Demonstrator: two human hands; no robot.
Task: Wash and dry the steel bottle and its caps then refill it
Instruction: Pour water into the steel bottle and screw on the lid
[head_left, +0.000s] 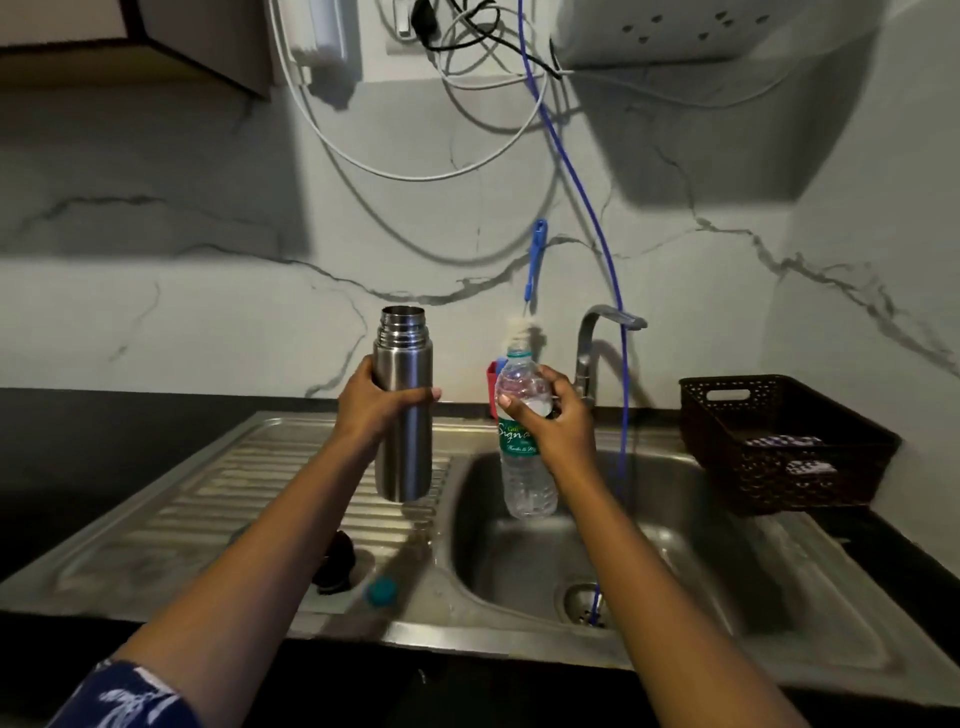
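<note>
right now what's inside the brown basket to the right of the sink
Inside the brown basket lie two folds of checked cloth. The basket's near wall and the shadow hide its floor, so anything beneath the cloth cannot be seen.

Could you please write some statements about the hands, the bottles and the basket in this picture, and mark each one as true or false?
1. The left hand holds the steel bottle upright. True.
2. The steel bottle has its cap on. False: its mouth is open.
3. The right hand holds a plastic bottle over the sink basin. True.
4. The basket stands left of the sink. False: the brown basket stands on its right.
5. A teal cap lies on the drainboard. True.
</note>
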